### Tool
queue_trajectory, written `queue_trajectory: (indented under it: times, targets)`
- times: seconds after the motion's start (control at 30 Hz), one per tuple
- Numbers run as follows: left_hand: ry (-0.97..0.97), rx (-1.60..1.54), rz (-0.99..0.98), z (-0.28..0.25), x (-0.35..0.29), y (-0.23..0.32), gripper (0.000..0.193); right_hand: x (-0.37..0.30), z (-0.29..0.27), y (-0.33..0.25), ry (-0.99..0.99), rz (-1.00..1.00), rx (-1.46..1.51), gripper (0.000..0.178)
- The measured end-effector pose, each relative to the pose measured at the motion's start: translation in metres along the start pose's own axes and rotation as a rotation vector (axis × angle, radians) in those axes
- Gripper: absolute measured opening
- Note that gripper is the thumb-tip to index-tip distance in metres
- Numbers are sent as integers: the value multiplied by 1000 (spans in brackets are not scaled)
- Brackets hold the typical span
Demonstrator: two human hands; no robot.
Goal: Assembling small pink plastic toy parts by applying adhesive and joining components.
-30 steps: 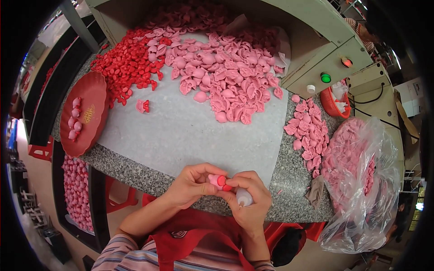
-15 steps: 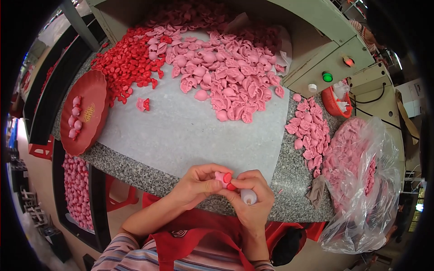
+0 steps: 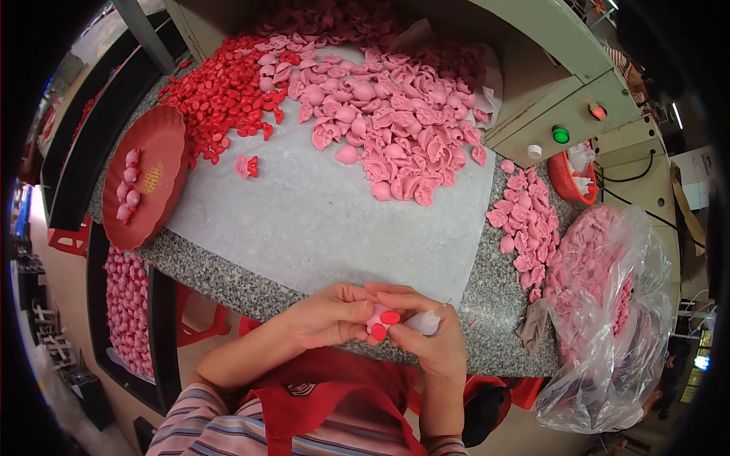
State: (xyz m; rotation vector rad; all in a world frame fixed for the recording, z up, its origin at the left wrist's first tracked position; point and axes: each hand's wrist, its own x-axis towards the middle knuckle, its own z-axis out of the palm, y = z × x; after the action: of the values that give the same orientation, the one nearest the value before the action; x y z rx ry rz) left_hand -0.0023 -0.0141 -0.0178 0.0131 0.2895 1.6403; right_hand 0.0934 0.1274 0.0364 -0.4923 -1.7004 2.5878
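- Head view, clock read from the hands, 12 straight ahead: the left hand has thumb and fingers closed in a pinch on the pink piece, which sits between both hands, its two red ovals facing the person.
- The right hand has its fingers curled around a small whitish bottle, at 3 o'clock of the piece; its fingertips come right up to the red ovals, though I cannot tell how firmly they press.
- To handle this well, a light, steady left pinch seems best, with even pressure on both ovals and the bottle tip clear of the pink surface.
- Writing: gold characters mark the red dish at 10 o'clock, and a pale emblem sits on the red apron at 7 o'clock; the emblem is too small to read.
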Motion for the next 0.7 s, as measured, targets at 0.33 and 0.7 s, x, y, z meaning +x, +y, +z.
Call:
queue_trajectory:
  times: [0.33,0.7]
  targets:
    - [84,184,14,1,1,1,33,-2,-4,7,23,3,-9,32]
    - [89,312,104,11,5,-5,27,-3,-6,5,54,-5,30,30]
